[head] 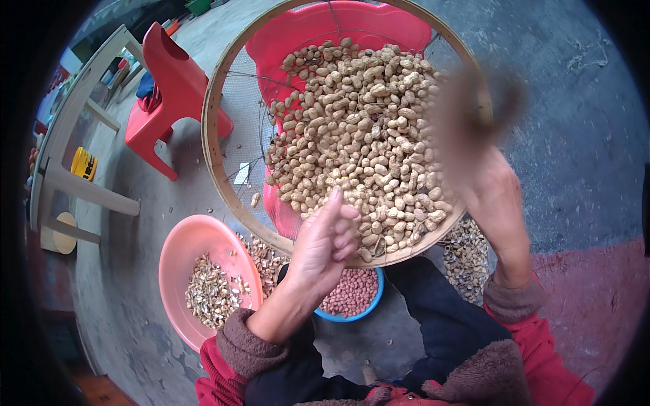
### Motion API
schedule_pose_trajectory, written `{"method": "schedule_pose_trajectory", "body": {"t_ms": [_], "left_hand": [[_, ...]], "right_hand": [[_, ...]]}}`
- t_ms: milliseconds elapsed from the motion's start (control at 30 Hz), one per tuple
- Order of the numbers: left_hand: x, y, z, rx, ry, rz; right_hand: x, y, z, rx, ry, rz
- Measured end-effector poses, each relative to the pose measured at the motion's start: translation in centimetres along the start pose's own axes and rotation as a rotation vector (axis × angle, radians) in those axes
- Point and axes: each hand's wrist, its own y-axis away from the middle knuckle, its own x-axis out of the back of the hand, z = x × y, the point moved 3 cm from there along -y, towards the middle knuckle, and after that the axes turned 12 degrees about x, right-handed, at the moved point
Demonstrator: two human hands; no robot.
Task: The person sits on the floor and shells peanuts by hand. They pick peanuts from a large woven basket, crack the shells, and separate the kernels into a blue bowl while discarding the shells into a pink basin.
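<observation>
Unshelled peanuts fill much of a round wire-mesh sieve with a wooden rim. My left hand is over the sieve's near edge, thumb raised and fingers curled; its palm side is partly hidden, so I cannot tell whether it holds anything. My right hand is at the sieve's right rim. A dark brown blur covers its fingers, and what they hold does not show. Below the sieve, between my legs, a blue bowl contains shelled peanut kernels.
A pink basin with peanut shells stands tilted at the left. More shells lie on the floor at right. Red plastic shows beneath the sieve. Farther left are a red plastic chair, a wooden frame and a yellow container.
</observation>
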Motion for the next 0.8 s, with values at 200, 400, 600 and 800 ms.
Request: {"method": "schedule_pose_trajectory", "body": {"t_ms": [200,400,600,800], "left_hand": [[0.0,0.0,-0.2,0.017,0.007,0.012],[-0.5,0.3,0.2,-0.046,-0.044,-0.024],[-1.5,0.8,0.1,-0.129,-0.178,-0.131],[-2.1,1.0,0.3,-0.228,-0.210,-0.108]], "right_hand": [[-1.4,0.3,0.2,0.023,-0.052,-0.023],[-1.3,-0.1,-0.1,-0.222,-0.556,0.080],[-3.9,-0.1,-3.3,-0.458,-1.634,0.176],[-5.4,-0.3,-5.4,-0.380,-1.658,0.033]]}}
